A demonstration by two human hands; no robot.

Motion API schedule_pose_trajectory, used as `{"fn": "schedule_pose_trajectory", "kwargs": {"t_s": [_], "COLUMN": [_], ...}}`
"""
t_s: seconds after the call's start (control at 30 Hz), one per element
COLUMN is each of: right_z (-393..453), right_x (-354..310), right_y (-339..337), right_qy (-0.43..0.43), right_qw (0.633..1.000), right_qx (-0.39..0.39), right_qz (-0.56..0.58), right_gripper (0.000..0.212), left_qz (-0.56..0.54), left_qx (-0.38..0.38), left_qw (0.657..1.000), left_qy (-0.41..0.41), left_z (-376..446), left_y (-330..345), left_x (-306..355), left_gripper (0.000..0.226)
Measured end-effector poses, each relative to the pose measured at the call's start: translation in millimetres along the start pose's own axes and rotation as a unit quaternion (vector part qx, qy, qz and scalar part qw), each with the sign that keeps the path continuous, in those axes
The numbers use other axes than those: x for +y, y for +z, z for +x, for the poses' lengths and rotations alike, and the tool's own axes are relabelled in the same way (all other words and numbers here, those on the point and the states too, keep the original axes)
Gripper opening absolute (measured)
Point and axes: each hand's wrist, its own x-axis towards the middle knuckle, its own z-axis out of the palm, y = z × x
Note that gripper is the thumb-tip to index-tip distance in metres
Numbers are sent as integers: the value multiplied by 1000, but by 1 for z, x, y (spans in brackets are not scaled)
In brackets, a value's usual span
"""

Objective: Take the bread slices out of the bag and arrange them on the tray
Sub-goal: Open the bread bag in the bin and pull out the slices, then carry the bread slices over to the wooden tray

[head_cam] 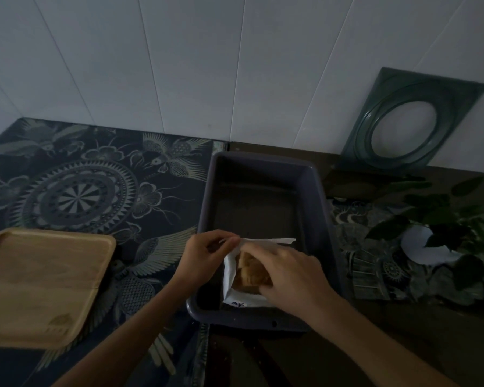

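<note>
The wooden tray (44, 286), left of the grey bin (316, 208), has no bread yet. The bag (235, 275) lies inside the bin. The left hand (207, 258) pinches its edge open; the right hand (288, 277) grips the bread slices (250, 270) inside.

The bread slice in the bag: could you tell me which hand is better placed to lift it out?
Probably the right hand: its fingers already reach into the open bag onto the bread. The left hand pinches the bag's top edge, holding it open, and should stay there.
</note>
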Motion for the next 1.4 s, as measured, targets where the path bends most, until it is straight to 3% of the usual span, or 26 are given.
{"fn": "schedule_pose_trajectory", "kwargs": {"t_s": [0.23, 0.6, 0.8, 0.93, 1.07, 1.23, 1.4], "right_z": [9, 12, 15, 15, 18, 20, 18], "right_x": [9, 22, 26, 20, 9, -8, -30], "right_y": [-47, -108, -119, -119, -113, -92, -69], "right_qy": [-2, -25, 2, 39, 82, 151, 174], "right_qw": [998, 984, 959, 927, 886, 823, 785], "right_qx": [-18, -27, -36, -38, -27, -20, -9], "right_qz": [58, 174, 282, 372, 456, 548, 595], "right_gripper": [68, 70, 70, 68, 66, 64, 54], "left_qz": [14, -152, -193, -215, -234, -271, -288], "left_qx": [-34, -87, -115, -149, -125, -102, -80], "left_qw": [999, 985, 973, 964, 964, 957, 954], "left_qy": [-9, 3, 53, 45, 35, 14, -29], "left_z": [-2, -11, -16, -22, -26, -32, -48], "left_y": [-7, -24, -43, -54, -64, -81, -99], "left_x": [18, 64, 69, 69, 70, 65, 59], "left_gripper": [23, 79, 51, 55, 58, 46, 41]}}
